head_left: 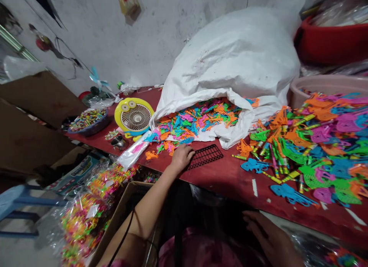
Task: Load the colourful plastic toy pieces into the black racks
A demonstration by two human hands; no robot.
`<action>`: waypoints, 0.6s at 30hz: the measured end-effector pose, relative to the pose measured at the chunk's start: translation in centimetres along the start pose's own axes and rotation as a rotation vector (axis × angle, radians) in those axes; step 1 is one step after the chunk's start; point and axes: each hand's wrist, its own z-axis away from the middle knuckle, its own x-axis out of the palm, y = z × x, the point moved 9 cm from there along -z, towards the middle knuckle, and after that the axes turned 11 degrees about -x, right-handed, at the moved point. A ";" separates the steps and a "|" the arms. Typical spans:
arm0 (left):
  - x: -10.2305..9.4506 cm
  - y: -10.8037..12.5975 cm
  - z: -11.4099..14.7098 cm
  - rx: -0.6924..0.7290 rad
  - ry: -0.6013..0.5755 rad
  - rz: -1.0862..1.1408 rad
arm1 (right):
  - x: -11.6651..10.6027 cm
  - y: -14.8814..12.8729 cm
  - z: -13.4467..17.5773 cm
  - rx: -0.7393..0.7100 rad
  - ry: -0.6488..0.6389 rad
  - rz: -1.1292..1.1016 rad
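Note:
My left hand rests at the table's front edge, its fingers curled over the near-left end of a flat black plastic grid rack. The rack lies on the red table, and its openings look bare. Just beyond this hand, small colourful plastic toy guns spill from the mouth of a big white sack. My right hand is low in front of the table, held away from everything, with its fingers stretched out and nothing in them.
A large heap of toy guns with striped tubes covers the right side, by a pink tub. A yellow fan, a metal cup and a basin of small pieces stand left. Bagged toys lie below.

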 end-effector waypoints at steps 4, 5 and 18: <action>0.8 0.9 3.1 0.109 0.119 0.031 | -1.1 0.9 0.9 -0.015 0.006 -0.005; 1.4 1.1 3.8 0.126 0.105 0.026 | -1.5 1.0 0.9 -0.009 0.005 -0.003; 4.0 3.5 6.9 0.318 -0.171 0.069 | -10.4 0.0 -4.2 0.113 0.002 0.829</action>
